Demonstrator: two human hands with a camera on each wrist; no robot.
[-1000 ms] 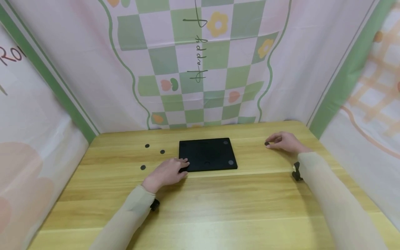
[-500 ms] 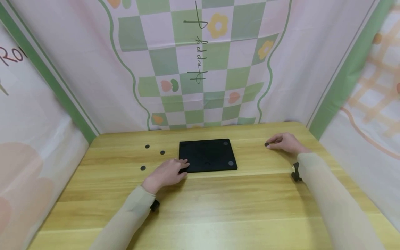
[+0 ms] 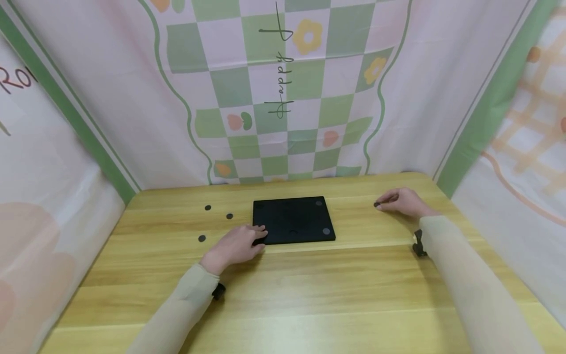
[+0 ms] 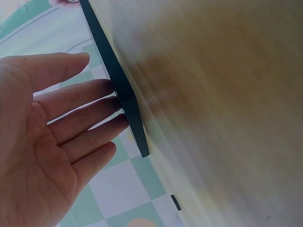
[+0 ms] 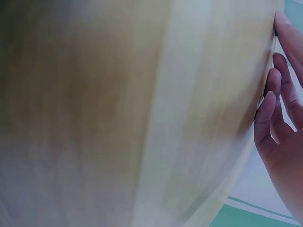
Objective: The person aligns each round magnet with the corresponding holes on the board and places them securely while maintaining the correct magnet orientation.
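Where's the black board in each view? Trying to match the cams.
Head: black board just below centre, flat on the table, left hand at its near-left corner.
Left wrist: board edge, a dark slanting strip left of centre, meeting that hand.
Right wrist: not in it.
Shared landmark: the table, all three.

The flat panel [image 3: 292, 219] over there is black with grey spots [image 3: 326, 231], the discs [image 3: 202, 238] dark grey. The tabletop [image 3: 309, 295] shows yellow wood grain, the sleeves [image 3: 468, 275] are beige, and the backdrop [image 3: 304, 78] is checked green and white with yellow flowers [image 3: 307, 37].
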